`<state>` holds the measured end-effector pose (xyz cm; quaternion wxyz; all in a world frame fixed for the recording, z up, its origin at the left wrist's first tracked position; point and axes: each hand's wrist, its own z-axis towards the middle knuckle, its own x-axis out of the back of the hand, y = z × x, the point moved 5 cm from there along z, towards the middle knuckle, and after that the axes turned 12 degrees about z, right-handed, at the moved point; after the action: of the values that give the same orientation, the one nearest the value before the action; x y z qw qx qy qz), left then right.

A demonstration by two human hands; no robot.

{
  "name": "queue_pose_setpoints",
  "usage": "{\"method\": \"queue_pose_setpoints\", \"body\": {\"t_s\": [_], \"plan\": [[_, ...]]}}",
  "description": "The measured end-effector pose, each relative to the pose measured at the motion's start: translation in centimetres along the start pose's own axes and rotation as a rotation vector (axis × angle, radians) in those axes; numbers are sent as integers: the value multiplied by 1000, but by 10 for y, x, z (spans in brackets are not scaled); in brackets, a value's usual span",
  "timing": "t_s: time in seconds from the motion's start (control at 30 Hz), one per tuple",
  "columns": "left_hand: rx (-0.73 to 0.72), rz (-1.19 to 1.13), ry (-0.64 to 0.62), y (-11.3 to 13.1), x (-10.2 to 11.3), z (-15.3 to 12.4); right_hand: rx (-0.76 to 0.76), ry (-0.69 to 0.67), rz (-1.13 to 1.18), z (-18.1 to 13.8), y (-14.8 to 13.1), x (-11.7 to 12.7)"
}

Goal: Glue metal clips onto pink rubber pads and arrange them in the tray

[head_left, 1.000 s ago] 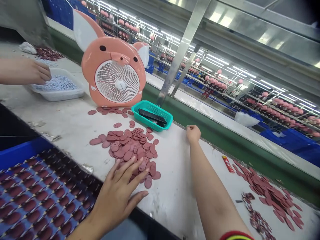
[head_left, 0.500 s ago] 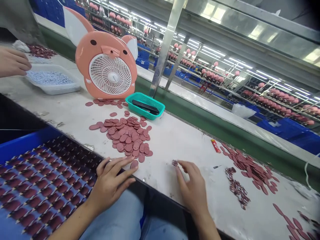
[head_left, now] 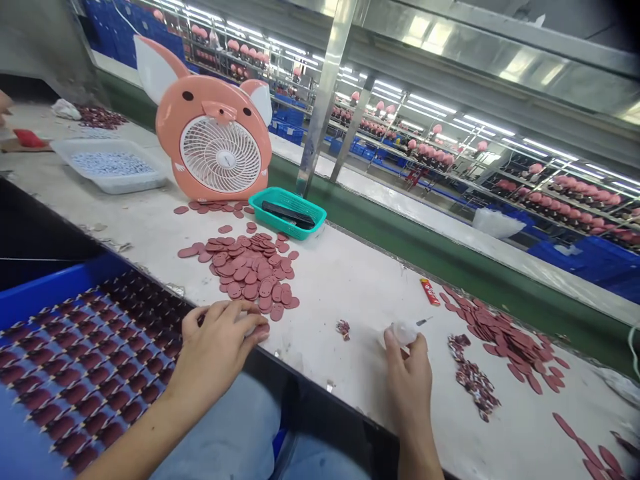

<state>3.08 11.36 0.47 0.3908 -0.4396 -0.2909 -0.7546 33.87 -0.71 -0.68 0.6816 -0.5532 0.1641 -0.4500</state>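
Right hand (head_left: 409,387) pinches a light plastic squeeze bottle (head_left: 403,332) by its soft body, right of the maroon oval pile (head_left: 245,273); left hand (head_left: 215,350) curls over one thin, flexible oval (head_left: 261,329).

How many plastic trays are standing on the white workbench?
2: a white tray at far left and a teal mesh basket at centre; others may lie out of view.

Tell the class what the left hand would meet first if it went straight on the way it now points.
The left hand would first meet the pile of maroon discs, right by its fingertips, though depth is unclear.
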Motion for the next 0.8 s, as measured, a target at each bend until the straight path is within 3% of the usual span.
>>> {"method": "queue_pose_setpoints", "body": {"t_s": [0.1, 0.2, 0.3, 0.43, 0.57, 0.63, 0.8], "plan": [[-49, 2, -45, 4, -2, 0, 1, -22, 173, -41, -24, -20], [-48, -58, -143, 6, -1, 2, -69, -152, 444, -93, -34, -53], [14, -295, -249, 10, 7, 4, -174, -241, 583, -126, -37, -80], [274, -963, -451, 22, 13, -9, -353, -275, 699, -135, -42, -99], [549, -1419, -528, 30, 6, -40, -548, -330, 851, -141, -49, -103], [581, -1584, -591, 32, 2, -54, -649, -401, 903, -148, -52, -102], [481, -1851, -696, 38, -1, -71, -835, -588, 935, -161, -56, -101]]}}
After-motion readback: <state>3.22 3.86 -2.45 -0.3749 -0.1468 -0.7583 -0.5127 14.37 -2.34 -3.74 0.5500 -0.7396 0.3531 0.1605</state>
